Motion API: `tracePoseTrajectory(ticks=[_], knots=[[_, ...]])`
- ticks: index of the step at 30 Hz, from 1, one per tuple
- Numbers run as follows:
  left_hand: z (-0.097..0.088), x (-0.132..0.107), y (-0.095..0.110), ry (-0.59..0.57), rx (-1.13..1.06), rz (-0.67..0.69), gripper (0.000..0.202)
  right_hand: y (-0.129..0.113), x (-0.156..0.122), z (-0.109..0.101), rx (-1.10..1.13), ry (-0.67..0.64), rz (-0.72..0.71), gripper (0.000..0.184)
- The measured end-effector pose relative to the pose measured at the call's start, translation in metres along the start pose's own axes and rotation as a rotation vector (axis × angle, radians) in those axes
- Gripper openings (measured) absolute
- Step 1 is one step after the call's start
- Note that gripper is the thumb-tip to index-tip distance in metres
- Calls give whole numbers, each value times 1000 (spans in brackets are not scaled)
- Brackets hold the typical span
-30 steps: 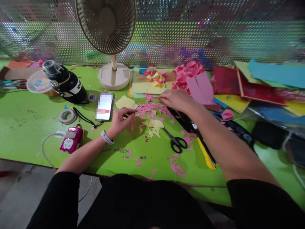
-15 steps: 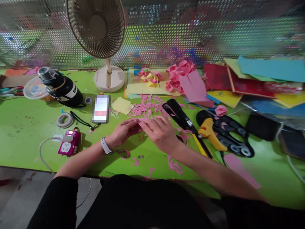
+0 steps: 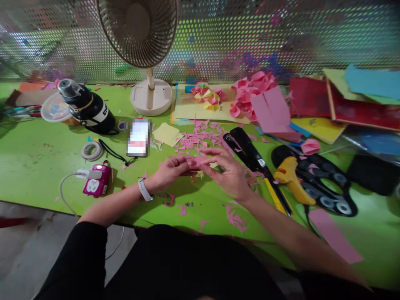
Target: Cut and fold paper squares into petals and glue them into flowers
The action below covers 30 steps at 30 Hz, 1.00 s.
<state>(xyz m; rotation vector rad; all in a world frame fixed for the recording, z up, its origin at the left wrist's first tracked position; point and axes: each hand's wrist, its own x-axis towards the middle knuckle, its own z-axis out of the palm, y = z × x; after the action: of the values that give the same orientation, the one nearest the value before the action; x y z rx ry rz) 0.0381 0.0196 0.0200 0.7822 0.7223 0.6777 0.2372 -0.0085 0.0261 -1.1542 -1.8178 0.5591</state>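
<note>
Between my two hands is a small piece of pink paper (image 3: 200, 160), held just above the green table. My left hand (image 3: 171, 171) pinches its left end with thumb and fingers. The fingers of my right hand (image 3: 226, 170) are at its right end, thumb below and forefinger above. Part of the paper is hidden by my fingers. Pink paper scraps (image 3: 200, 136) lie scattered just beyond my hands, beside a stack of pale yellow paper squares (image 3: 168, 134). A black hair straightener (image 3: 246, 150) lies to the right of my right hand.
A fan (image 3: 151, 100) stands at the back, near a dark bottle (image 3: 93, 112) and a phone (image 3: 139, 137). Pink folded paper pieces (image 3: 254, 89) are heaped behind the scraps. At right are a yellow glue gun (image 3: 292, 179) and coloured sheets (image 3: 309, 98). A magenta power adapter (image 3: 97, 180) sits left.
The view has shifted, so the table things appear further right. My hands have moved slightly apart, and more of the pink paper shows between them; my right fingers have straightened.
</note>
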Motion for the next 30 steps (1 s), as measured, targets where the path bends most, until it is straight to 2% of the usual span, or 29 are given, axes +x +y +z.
tracePoseTrajectory(ticks=[3,10,21,30], knots=[[-1,-1,0,-65,49,14,34,2,1,4,93,7,84,19],[-3,-3,3,-84,61,31,40,-2,0,7,229,-26,227,25],[0,-3,-1,-83,171,14,44,-1,-5,10,274,-5,319,31],[1,-3,-1,-89,178,-11,42,0,-6,12,227,6,302,29]])
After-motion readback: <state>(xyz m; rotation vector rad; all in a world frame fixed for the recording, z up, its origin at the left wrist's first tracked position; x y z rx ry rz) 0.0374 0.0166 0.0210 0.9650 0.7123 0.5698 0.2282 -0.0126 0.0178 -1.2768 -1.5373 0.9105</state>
